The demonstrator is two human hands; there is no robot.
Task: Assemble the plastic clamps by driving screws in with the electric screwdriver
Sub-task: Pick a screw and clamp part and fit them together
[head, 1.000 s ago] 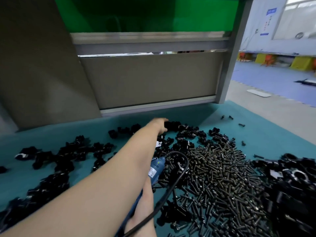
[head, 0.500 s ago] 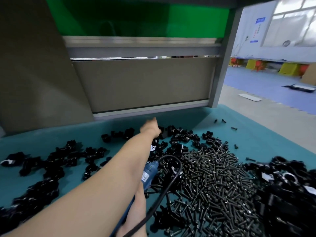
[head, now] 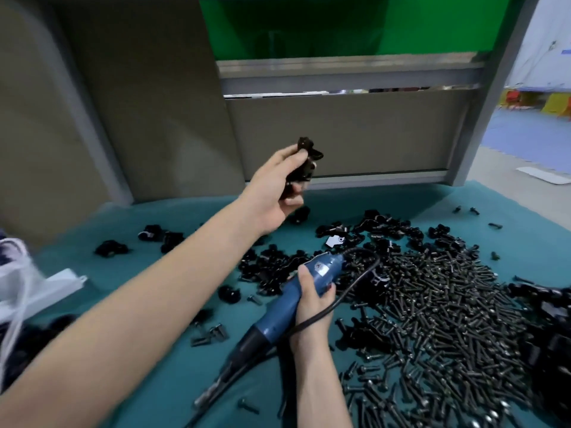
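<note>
Pinches a black plastic clamp (head: 307, 159) in the curled fingers of the left hand (head: 272, 188), raised clear of the teal mat (head: 525, 236) at its far side. Grips the blue electric screwdriver (head: 275, 319) with the right hand (head: 312, 307) wrapped round its body, bit aimed near-left. Has the screw heap (head: 448, 304) to the right.

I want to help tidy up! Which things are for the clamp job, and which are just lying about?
For the job: clamp piece in left hand; electric screwdriver in right hand; screw pile; loose clamp pieces.
Just lying about: white plastic part, left edge.
</note>
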